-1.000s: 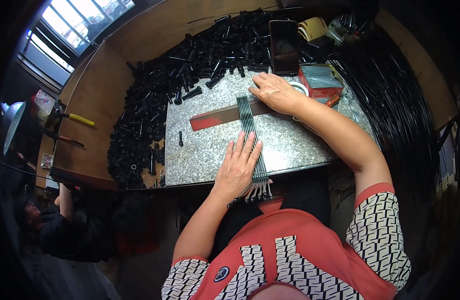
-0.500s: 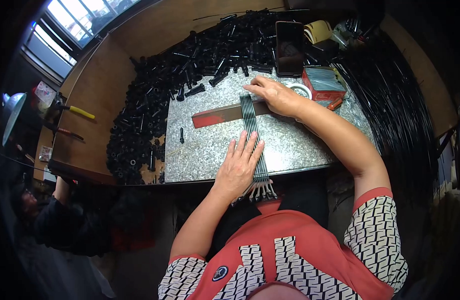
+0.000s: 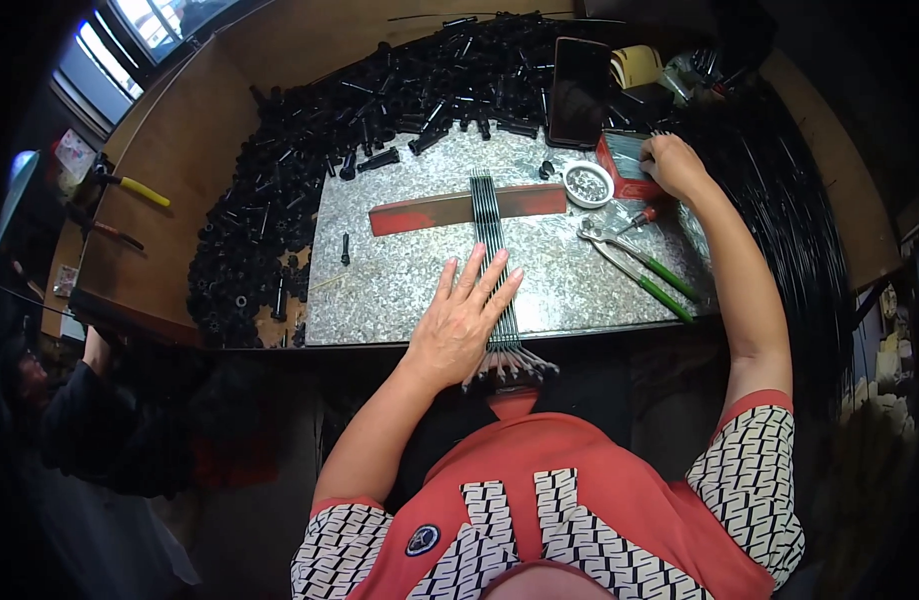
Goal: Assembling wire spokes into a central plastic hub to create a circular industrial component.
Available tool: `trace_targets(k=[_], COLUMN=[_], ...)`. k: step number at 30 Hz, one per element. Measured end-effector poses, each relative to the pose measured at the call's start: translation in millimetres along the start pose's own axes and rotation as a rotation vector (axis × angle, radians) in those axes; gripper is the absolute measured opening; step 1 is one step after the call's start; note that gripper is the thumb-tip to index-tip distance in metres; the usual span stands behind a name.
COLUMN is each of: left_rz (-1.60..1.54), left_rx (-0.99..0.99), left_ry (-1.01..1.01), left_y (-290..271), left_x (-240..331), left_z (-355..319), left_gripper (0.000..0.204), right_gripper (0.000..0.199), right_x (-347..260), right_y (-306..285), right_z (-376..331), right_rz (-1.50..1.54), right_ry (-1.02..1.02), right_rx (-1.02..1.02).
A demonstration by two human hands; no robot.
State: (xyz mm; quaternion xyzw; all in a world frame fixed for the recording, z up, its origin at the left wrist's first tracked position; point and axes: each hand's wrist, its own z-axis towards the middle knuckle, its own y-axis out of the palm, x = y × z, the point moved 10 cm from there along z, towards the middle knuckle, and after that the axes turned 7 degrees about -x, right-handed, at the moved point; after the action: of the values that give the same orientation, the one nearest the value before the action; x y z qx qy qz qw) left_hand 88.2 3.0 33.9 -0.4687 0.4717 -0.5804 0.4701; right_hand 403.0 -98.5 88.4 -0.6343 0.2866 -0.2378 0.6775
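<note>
My left hand (image 3: 455, 328) lies flat with fingers spread, its fingertips on a row of thin dark cables (image 3: 488, 225). These lie side by side across a flat red-and-brown bar (image 3: 420, 211), and their pale fanned ends hang past the table's front edge. My right hand (image 3: 677, 168) is at a small red box (image 3: 620, 181) filled with thin grey-green strips (image 3: 628, 152). Its fingers are bent together over the box's right side; what they pinch is hidden.
Beside the box stand a white dish (image 3: 588, 184) of small metal bits, green-handled pliers (image 3: 640, 272) and a red-handled tool (image 3: 644, 217). Black plastic parts (image 3: 380, 110) pile up behind and left. A phone (image 3: 579, 95) stands at the back; long black cables (image 3: 795, 220) hang at right.
My right hand has left the far ends of the cables and moved right to the red box, uncovering the dish and pliers. My left hand stays on the cables.
</note>
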Motion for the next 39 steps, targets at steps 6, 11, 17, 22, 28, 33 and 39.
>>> trace_targets(k=[6,11,17,22,28,33,39], left_rz=[-0.556,-1.186,-1.076,-0.734,-0.931,-1.071,-1.016], left_rx=[0.197,0.228,0.344,0.584,0.554,0.5,0.508], left_ry=[0.141,0.313,0.376,0.334,0.216,0.182,0.178], left_y=[-56,-122,-157,-176,-161,-155,-156], left_x=[8,26,39,37,20,16,15], left_z=[-14,-14,-15,-22,-13,-11,-10], left_gripper=[0.102,0.102,0.05,0.027,0.022,0.019,0.018], right_gripper=[0.012,0.016,0.013,0.002,0.024,0.031,0.025], right_x=[1,5,-33,-127,-198,-208,-207], right_y=[-7,-16,-55,-97,-127,-134,-137], right_z=[-14,-26,-55,-125,-197,-207,-208], right_rz=[-0.038,-0.002,0.17,0.74,0.579,0.439,0.437], right_ry=[-0.011,-0.003,-0.054,-0.404,-0.808,-0.836,-0.825], right_rx=[0.169,0.245,0.312,0.207,0.233,0.346,0.378])
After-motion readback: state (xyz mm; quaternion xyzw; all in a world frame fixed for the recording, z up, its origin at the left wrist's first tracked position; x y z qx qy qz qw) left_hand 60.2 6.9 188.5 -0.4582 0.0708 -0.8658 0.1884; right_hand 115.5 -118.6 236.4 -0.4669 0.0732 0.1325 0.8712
